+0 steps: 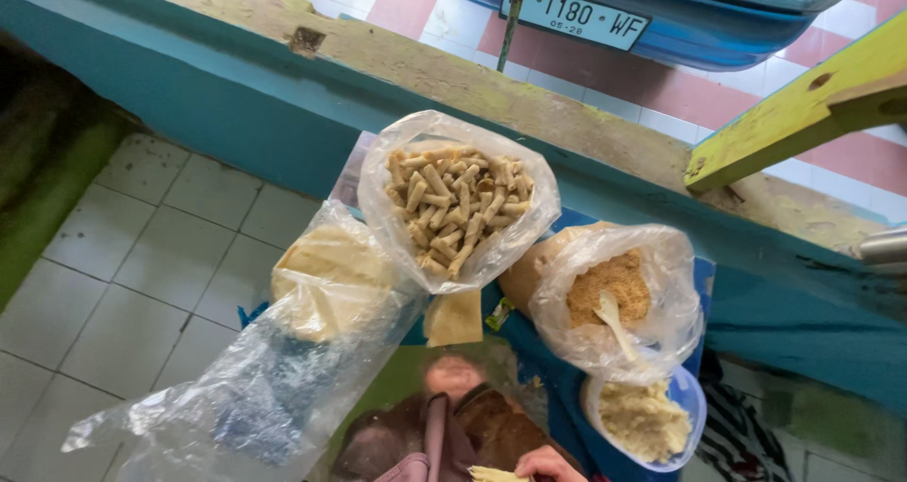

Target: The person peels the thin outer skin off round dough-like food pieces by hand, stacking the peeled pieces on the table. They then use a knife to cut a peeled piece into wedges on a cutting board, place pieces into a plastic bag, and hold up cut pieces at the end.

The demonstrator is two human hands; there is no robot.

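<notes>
Head view: at the bottom edge one hand (550,464), which one I cannot tell, pinches a thin pale wrapper sheet (493,473); it looks light, limp and easily torn, best held by its edge. How tightly the grip closes is cropped off. Above sit a bag of rolled sticks (458,203), a crumb bag (612,288) with a spoon (612,319), and a bowl of filling (645,419).

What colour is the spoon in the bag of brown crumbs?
White, or pale cream; the spoon shows in the head view.
</notes>
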